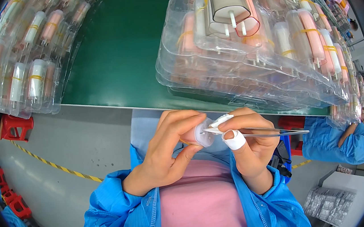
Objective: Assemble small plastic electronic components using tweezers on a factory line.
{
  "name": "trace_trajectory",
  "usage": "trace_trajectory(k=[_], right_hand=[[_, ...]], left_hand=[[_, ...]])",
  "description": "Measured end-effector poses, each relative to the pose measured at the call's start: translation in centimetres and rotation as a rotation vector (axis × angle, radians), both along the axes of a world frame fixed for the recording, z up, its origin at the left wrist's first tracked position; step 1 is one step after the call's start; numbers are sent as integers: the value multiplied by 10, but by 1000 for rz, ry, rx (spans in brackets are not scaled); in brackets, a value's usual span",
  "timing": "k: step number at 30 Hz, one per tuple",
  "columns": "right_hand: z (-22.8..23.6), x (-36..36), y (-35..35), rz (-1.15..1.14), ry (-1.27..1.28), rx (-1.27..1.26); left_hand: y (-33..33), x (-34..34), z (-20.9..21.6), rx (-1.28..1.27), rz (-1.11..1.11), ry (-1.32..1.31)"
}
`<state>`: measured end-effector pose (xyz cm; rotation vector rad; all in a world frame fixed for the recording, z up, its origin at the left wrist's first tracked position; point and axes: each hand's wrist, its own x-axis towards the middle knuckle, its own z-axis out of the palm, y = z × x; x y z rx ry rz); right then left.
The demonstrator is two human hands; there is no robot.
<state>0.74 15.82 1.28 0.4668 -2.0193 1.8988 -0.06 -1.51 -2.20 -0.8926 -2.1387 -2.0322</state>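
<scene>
In front of my chest, my left hand [163, 149] is closed around a small pink cylinder with a translucent end [204, 134]; that end faces right. My right hand [255, 147] grips metal tweezers [283, 131] between thumb and fingers, with the long handle end sticking out to the right. Their tips reach the cylinder's end; whether they touch it I cannot tell. A folded white wipe [222, 120] is pinched in the same hand, by the fingertips. White tape [235, 140] wraps the right thumb.
Stacked clear plastic trays [231, 70] of pink, white and grey cylinders, some banded in yellow, stand on the green table [116, 49] at right. More trays [29, 72] are at left. A co-worker in blue [335, 141] sits at right; red stools [15, 125] are at far left.
</scene>
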Motion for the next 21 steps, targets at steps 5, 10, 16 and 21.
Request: trace_trajectory(k=[5,10,16,21], right_hand=[[1,0,-1,-15,3,46],[2,-1,-2,-25,55,197],[6,-3,-1,9,-67,134],[10,-14,4,87,-118,172]], left_hand=[[0,1,1,-2,4,-11],[0,1,-1,-2,18,-11],[-1,-4,4,-153,37,130],[-1,-8,-1,-193,63,240]])
